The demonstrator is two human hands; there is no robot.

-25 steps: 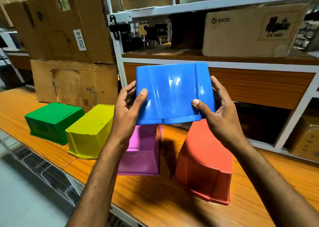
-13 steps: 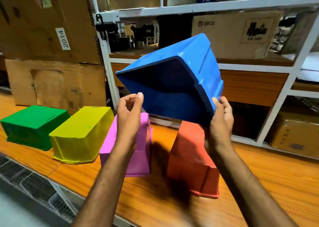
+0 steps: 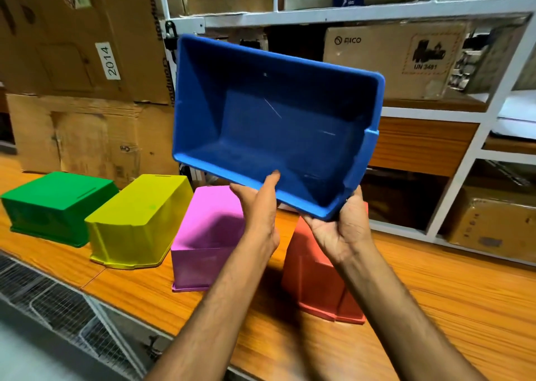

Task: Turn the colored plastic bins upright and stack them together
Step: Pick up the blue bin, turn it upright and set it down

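A wire grille (image 3: 58,302) is being seen at the near left edge, just below the wooden tabletop (image 3: 435,308). Two bare forearms are being extended up from the lower frame. The blue bin (image 3: 269,125) is being held in the air above the tabletop, tilted so that its open mouth is facing the camera and its inside floor is being shown. The left hand (image 3: 258,215) is being closed on the bin's lower rim, thumb on the inside of the lip — the grip is narrow, pinching the rim. The right hand (image 3: 340,227) is being cupped under the lower right corner, palm up, its grip wrapped around that corner.

Beneath the hands, four bins are being left upside down on the tabletop in a row: the orange bin (image 3: 316,279) partly hidden behind the right wrist, the pink bin (image 3: 208,235) just beside it and behind the left wrist, then the yellow bin (image 3: 139,221), then the green bin (image 3: 55,203) at far left — yellow and green nearly touching.

Farther back, stacked cardboard boxes (image 3: 81,70) are being seen at left, one labelled "2014". A white shelf frame (image 3: 348,12) carrying more cartons is filling the right background.
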